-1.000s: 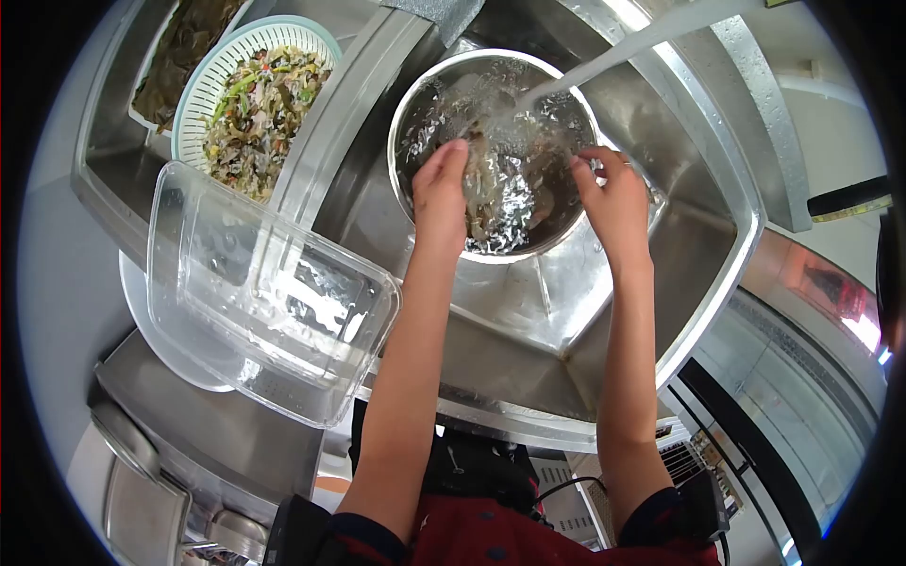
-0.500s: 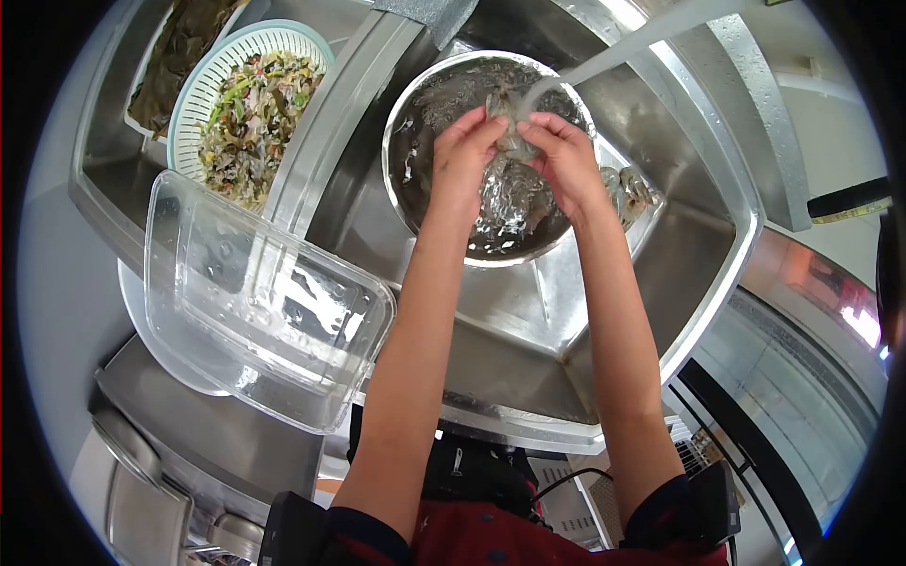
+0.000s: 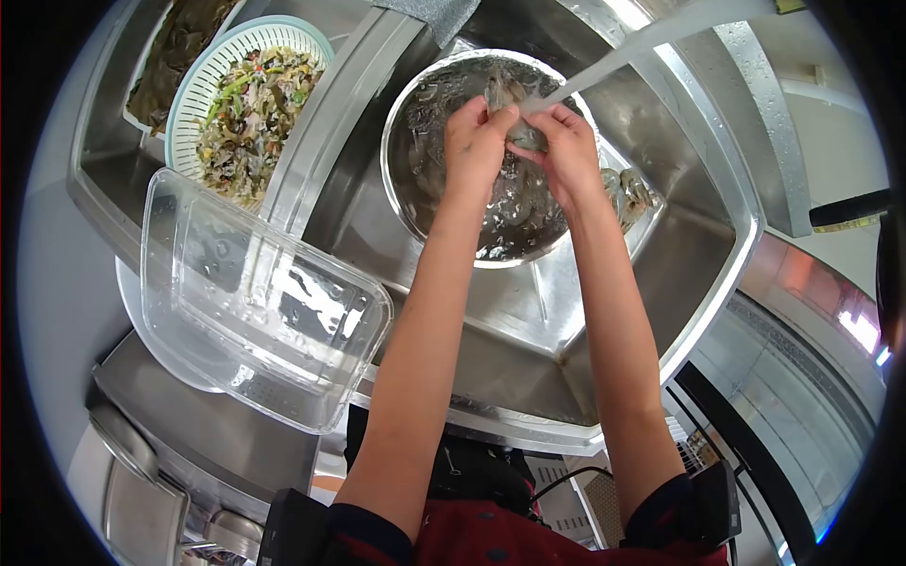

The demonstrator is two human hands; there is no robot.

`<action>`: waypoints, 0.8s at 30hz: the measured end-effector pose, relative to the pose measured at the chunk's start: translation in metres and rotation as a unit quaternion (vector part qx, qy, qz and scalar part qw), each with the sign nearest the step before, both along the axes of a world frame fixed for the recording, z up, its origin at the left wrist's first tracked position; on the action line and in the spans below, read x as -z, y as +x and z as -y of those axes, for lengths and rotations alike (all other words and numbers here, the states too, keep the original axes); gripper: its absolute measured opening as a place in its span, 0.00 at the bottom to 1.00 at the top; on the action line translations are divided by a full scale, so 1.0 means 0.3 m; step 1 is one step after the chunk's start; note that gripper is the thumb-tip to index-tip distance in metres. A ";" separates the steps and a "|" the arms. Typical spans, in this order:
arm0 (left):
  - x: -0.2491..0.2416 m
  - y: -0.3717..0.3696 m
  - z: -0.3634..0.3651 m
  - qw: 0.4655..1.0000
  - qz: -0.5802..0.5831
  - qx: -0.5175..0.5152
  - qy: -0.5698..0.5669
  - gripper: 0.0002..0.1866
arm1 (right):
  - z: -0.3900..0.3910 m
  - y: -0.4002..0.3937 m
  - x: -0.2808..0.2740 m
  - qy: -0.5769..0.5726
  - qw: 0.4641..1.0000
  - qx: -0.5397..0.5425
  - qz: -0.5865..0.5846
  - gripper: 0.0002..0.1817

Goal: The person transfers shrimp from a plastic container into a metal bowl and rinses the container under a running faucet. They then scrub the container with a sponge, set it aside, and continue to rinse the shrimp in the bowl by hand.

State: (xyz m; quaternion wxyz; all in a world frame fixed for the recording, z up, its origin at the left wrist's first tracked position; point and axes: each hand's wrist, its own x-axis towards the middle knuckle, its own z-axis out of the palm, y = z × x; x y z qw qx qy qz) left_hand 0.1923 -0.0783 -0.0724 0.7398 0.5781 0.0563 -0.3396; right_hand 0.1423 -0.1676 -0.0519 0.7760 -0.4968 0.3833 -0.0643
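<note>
Both my hands are over a round metal bowl (image 3: 389, 179) of water in the sink. My left hand (image 3: 475, 141) and my right hand (image 3: 568, 149) pinch a greyish, translucent shrimp (image 3: 527, 138) between them, fingers closed on it. A stream of water (image 3: 604, 68) falls onto it from the upper right. More grey shrimp (image 3: 519, 203) lie under the water below my hands, partly blurred by ripples. Outside the bowl, at its right, sits a small heap of shrimp (image 3: 630, 196) in the sink corner.
The steel sink (image 3: 510, 363) surrounds the bowl. At the left, a clear plastic container (image 3: 269, 302) rests tilted over the sink edge, above a white round basin (image 3: 142, 325). Behind it stands a pale strainer (image 3: 185, 141) of mixed food scraps (image 3: 250, 123), beside a tray of dark leaves (image 3: 175, 61).
My hands have turned slightly and shifted a little around the shrimp under the stream. The view has moved slightly; the bowl and containers stay in place.
</note>
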 end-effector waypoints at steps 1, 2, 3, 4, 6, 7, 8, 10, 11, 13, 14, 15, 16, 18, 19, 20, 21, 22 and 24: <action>-0.002 -0.001 0.004 1.000 0.000 0.000 0.001 0.10 | -0.004 0.004 -0.005 0.001 1.000 0.000 0.000 0.08; -0.003 -0.002 0.007 1.000 -0.006 -0.016 -0.007 0.09 | -0.009 0.008 -0.011 -0.001 1.000 0.014 0.005 0.08; -0.001 -0.003 0.010 0.999 -0.012 -0.031 -0.015 0.09 | -0.011 0.010 -0.013 -0.003 1.000 0.028 0.010 0.08; 0.001 -0.005 0.013 0.999 -0.013 -0.031 -0.014 0.09 | -0.011 0.009 -0.011 -0.002 1.000 0.029 0.009 0.08; 0.000 -0.003 0.016 0.991 -0.045 -0.101 -0.072 0.07 | -0.011 0.012 -0.007 0.017 0.999 0.019 0.024 0.09; -0.005 -0.002 0.017 0.991 -0.045 -0.101 -0.072 0.07 | -0.012 0.012 -0.006 0.017 0.999 0.019 0.024 0.09; -0.009 0.000 0.018 0.989 -0.062 -0.105 -0.080 0.07 | -0.014 0.012 -0.005 0.024 0.999 0.033 0.034 0.08; -0.014 0.003 0.017 0.987 -0.078 -0.109 -0.087 0.07 | -0.020 0.015 -0.009 0.031 0.997 0.047 0.045 0.08; -0.016 0.003 0.018 0.985 -0.084 -0.114 -0.096 0.07 | -0.021 0.017 -0.012 0.042 0.996 0.058 0.054 0.09; -0.020 0.000 0.023 0.983 -0.091 -0.119 -0.104 0.07 | -0.022 0.020 -0.017 0.052 0.994 0.068 0.061 0.09; -0.022 -0.003 0.025 0.982 -0.091 -0.129 -0.105 0.07 | -0.023 0.021 -0.019 0.069 0.992 0.083 0.065 0.10; -0.023 -0.006 0.027 0.981 -0.092 -0.138 -0.105 0.06 | -0.023 0.021 -0.018 0.086 0.989 0.098 0.068 0.11; -0.025 -0.010 0.027 0.980 -0.093 -0.138 -0.105 0.06 | -0.023 0.018 -0.016 0.086 0.989 0.098 0.067 0.11; -0.027 -0.013 0.025 0.970 -0.119 -0.159 -0.139 0.06 | -0.025 0.017 -0.010 0.104 0.986 0.111 0.075 0.14; -0.027 -0.013 0.023 0.970 -0.119 -0.160 -0.139 0.06 | -0.025 0.016 -0.006 0.104 0.986 0.111 0.075 0.14; -0.028 -0.013 0.021 0.970 -0.122 -0.157 -0.136 0.06 | -0.023 0.013 -0.004 0.119 0.983 0.107 0.089 0.13; -0.025 -0.014 0.019 0.971 -0.124 -0.155 -0.134 0.06 | -0.024 0.013 -0.005 0.134 0.980 0.103 0.102 0.13; -0.022 -0.014 0.019 0.971 -0.125 -0.155 -0.134 0.06 | -0.026 0.013 -0.006 0.134 0.980 0.103 0.102 0.13; -0.022 -0.012 0.018 0.969 -0.139 -0.167 -0.119 0.06 | -0.032 0.014 -0.008 0.140 0.978 0.107 0.115 0.13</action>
